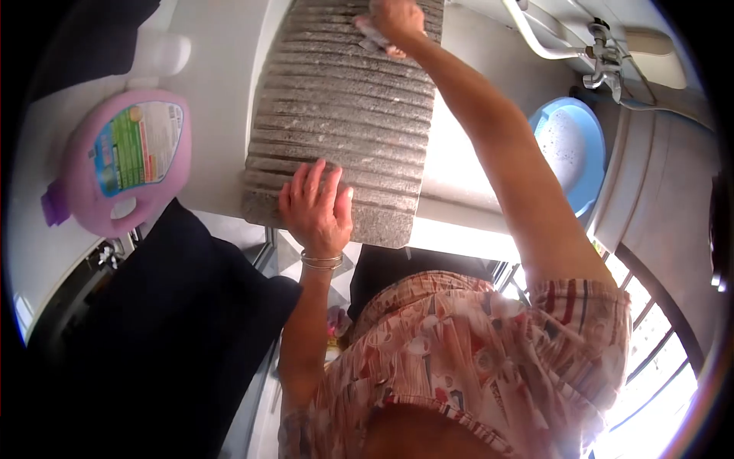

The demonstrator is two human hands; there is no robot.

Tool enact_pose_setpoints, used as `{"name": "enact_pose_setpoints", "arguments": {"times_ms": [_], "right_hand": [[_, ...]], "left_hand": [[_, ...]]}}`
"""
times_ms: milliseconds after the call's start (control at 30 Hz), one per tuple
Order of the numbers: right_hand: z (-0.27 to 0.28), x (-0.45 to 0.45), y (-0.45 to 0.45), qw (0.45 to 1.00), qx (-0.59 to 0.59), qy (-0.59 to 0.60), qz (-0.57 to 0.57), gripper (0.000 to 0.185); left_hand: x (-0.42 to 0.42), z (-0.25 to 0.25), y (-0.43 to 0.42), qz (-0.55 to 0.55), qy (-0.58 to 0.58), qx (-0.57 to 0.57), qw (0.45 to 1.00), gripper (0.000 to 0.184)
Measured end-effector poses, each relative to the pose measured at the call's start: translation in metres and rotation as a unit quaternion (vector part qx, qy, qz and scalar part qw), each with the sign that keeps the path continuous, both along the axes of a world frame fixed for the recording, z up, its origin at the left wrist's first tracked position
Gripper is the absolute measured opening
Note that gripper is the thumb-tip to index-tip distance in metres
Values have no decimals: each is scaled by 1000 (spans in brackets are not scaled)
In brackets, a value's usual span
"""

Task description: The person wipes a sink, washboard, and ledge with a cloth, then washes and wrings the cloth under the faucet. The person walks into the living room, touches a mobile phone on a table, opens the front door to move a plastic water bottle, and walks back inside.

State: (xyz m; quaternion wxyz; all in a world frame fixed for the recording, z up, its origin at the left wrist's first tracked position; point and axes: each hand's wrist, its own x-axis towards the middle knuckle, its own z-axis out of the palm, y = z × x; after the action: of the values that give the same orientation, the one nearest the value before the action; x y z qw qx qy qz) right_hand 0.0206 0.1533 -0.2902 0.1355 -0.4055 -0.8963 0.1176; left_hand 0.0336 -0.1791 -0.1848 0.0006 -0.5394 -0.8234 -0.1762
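A grey ridged stone slab lies at the top centre, its near edge at the sink's front rim. On the near end of the slab rests my left hand, fingers spread, bracelets at the wrist, holding nothing. At the slab's far right end my right hand is closed round a small whitish cloth, which touches the ridges. The fingers of that hand are partly blurred and cut off by the top edge.
A pink bottle with a purple cap lies at the left. Dark cloth hangs over the counter edge below it. On the right are a blue basin with suds and a metal tap with a white pipe.
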Motion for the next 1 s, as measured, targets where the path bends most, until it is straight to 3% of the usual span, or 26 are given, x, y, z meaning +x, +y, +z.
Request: {"name": "enact_pose_setpoints", "arguments": {"times_ms": [67, 100, 133, 167, 200, 233, 267, 333, 467, 533, 600, 667, 700, 833, 933, 1000], "right_hand": [[25, -22, -30, 966, -185, -175, 37, 25], [27, -24, -52, 984, -82, -133, 82, 20], [12, -27, -65, 980, -14, -69, 184, 34], [17, -38, -89, 985, -25, -76, 150, 36], [34, -43, -107, 963, -161, -75, 203, 37], [64, -38, -134, 957, -192, -84, 202, 17], [60, -32, -157, 963, -119, 26, 239, 22], [51, -32, -195, 952, -92, 95, 275, 24], [83, 34, -229, 920, -161, 99, 343, 24], [77, 72, -243, 926, -134, 144, 321, 22], [94, 119, -236, 920, -134, 161, 331, 22], [90, 149, -222, 929, -99, 161, 317, 22], [86, 158, -220, 935, -76, 162, 306, 21], [62, 154, -184, 953, 29, 125, 276, 21], [58, 152, -155, 967, 16, 133, 216, 16], [37, 149, -136, 973, 35, 124, 194, 22]], "left_hand": [[0, 0, 1, 0, 1, 6, 1000, 30], [1, -1, 1, -1, 2, 23, 1000, 33], [0, -6, -1, -11, -3, 52, 999, 37], [3, -4, 1, 10, 8, 65, 998, 40], [6, 0, 0, 29, 18, 76, 997, 42], [7, -2, -3, 36, 22, 86, 995, 48], [8, -3, -6, 48, 27, 89, 994, 52], [10, -6, -7, 62, 11, 134, 989, 56], [7, -8, -10, 48, -23, 175, 983, 58], [4, -5, -8, -8, -108, 175, 979, 58], [3, -9, -7, -20, -95, 197, 976, 56], [3, -6, -5, -72, 105, -21, 992, 48], [7, -5, -2, -55, 92, -20, 994, 41], [12, 2, 2, -44, 96, -38, 994, 39], [8, -2, 0, -43, 85, -31, 995, 39], [10, -1, -2, -42, 81, -23, 996, 38]]}}
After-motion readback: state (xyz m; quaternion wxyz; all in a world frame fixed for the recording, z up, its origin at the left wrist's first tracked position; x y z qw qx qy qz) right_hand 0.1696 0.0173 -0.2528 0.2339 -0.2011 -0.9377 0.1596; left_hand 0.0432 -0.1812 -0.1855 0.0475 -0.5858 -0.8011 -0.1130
